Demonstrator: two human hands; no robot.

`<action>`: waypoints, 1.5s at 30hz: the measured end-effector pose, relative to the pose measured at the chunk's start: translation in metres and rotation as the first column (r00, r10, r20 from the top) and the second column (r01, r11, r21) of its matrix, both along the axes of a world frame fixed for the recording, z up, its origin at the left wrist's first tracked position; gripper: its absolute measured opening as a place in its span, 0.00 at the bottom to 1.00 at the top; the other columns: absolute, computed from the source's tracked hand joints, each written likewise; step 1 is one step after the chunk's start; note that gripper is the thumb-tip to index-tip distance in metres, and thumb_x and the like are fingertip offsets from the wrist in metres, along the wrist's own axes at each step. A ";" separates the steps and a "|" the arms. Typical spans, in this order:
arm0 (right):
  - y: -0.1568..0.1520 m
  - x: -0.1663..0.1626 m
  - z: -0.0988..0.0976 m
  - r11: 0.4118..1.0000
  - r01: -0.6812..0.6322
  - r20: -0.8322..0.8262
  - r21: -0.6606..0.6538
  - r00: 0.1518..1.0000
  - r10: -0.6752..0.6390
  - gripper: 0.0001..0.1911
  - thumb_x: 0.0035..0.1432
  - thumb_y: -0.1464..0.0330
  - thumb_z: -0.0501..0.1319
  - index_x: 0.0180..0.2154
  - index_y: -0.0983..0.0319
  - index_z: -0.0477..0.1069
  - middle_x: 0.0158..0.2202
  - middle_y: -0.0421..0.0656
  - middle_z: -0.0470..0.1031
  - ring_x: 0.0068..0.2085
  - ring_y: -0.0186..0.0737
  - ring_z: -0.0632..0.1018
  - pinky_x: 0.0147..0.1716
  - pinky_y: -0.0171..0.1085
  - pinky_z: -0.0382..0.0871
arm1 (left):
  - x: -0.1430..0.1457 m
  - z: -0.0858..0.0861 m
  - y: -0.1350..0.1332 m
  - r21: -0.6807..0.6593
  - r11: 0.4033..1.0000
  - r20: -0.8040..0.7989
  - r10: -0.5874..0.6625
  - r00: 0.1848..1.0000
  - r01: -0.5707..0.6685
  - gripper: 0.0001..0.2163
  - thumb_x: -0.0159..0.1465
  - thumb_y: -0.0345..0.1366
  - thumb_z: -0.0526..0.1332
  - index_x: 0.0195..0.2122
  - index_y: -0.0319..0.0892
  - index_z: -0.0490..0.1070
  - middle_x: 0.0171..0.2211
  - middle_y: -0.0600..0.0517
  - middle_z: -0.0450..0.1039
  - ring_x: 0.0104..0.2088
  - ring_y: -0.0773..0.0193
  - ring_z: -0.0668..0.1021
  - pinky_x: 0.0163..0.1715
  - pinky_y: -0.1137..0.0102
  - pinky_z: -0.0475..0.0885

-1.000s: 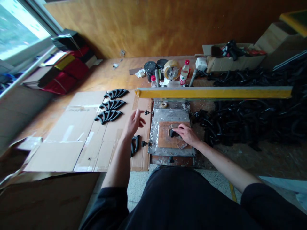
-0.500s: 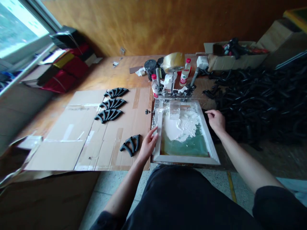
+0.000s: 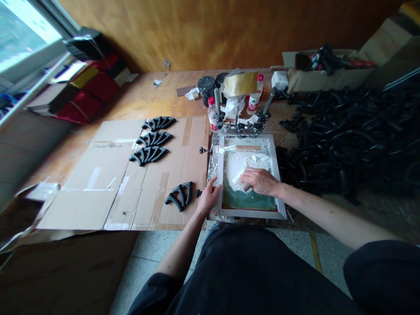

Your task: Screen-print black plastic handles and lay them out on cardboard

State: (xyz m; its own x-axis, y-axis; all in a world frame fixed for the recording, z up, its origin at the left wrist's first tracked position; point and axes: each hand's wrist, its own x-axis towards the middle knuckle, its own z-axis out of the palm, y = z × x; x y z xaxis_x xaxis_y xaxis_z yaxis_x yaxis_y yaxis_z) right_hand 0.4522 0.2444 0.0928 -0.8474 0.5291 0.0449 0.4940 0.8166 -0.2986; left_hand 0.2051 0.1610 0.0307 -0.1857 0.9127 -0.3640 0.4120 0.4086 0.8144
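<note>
A white-framed printing screen (image 3: pixel 281 192) lies flat in front of me, with white ink (image 3: pixel 239 164) spread over its green mesh. My right hand (image 3: pixel 260 181) is closed on a squeegee (image 3: pixel 239 178) in the middle of the screen, its blade in the ink. My left hand (image 3: pixel 208 197) grips the frame's left edge, fingers curled over it. A small pile of black curved plastic parts (image 3: pixel 180 195) lies on the cardboard just left of that hand.
Three rows of black parts (image 3: pixel 151 139) sit on the flattened cardboard (image 3: pixel 108 183). A large heap of black parts (image 3: pixel 354 131) fills the right. Bottles, jars and a tape roll (image 3: pixel 241 83) stand behind the screen's hinge clamps. Cardboard boxes are at the far right.
The yellow-edged screen was up one second ago, with my right hand on a part on the plate. It came down flat; my left hand took its edge and my right hand moved onto the squeegee.
</note>
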 end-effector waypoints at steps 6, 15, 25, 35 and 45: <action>0.003 0.005 0.004 0.999 0.028 -0.034 -0.025 0.999 -0.029 0.11 0.53 0.78 0.59 0.34 0.58 0.75 0.34 0.40 0.77 0.39 0.41 0.74 0.35 0.36 0.64 | 0.001 0.001 0.000 0.012 1.000 0.010 0.002 1.000 -0.002 0.24 0.62 0.47 0.60 0.59 0.46 0.68 0.27 0.54 0.73 0.25 0.66 0.72 0.26 0.73 0.65; -0.011 0.005 -0.011 0.994 0.110 -0.248 -0.002 0.963 -0.108 0.11 0.56 0.74 0.62 0.41 0.58 0.76 0.36 0.41 0.78 0.38 0.40 0.76 0.37 0.37 0.69 | -0.001 0.008 0.001 -0.001 1.000 0.052 -0.025 0.998 0.025 0.26 0.63 0.48 0.58 0.61 0.45 0.65 0.26 0.55 0.70 0.23 0.70 0.69 0.24 0.75 0.62; 0.107 0.055 0.039 0.727 0.687 -0.428 -0.005 0.655 -0.622 0.23 0.64 0.60 0.59 0.58 0.61 0.68 0.34 0.44 0.77 0.33 0.39 0.76 0.35 0.37 0.69 | 0.003 0.107 0.013 0.108 0.992 0.420 0.007 0.908 -0.058 0.27 0.63 0.58 0.55 0.52 0.41 0.73 0.22 0.56 0.65 0.19 0.72 0.65 0.18 0.76 0.59; 0.010 0.024 -0.054 0.823 0.565 -0.036 -0.065 0.823 -0.567 0.12 0.60 0.61 0.63 0.33 0.65 0.73 0.38 0.51 0.77 0.42 0.45 0.76 0.42 0.38 0.68 | 0.038 0.150 0.078 0.378 0.873 0.667 -0.027 0.744 -0.308 0.24 0.66 0.57 0.50 0.53 0.44 0.66 0.41 0.46 0.76 0.36 0.66 0.79 0.29 0.74 0.73; -0.046 -0.036 -0.014 0.947 0.274 -0.190 -0.167 0.934 -0.303 0.06 0.66 0.67 0.57 0.35 0.61 0.68 0.38 0.45 0.76 0.45 0.41 0.74 0.45 0.36 0.65 | 0.050 0.041 -0.034 -0.333 0.924 0.746 0.379 0.547 -0.186 0.20 0.64 0.52 0.58 0.42 0.38 0.70 0.41 0.42 0.79 0.35 0.59 0.81 0.31 0.67 0.77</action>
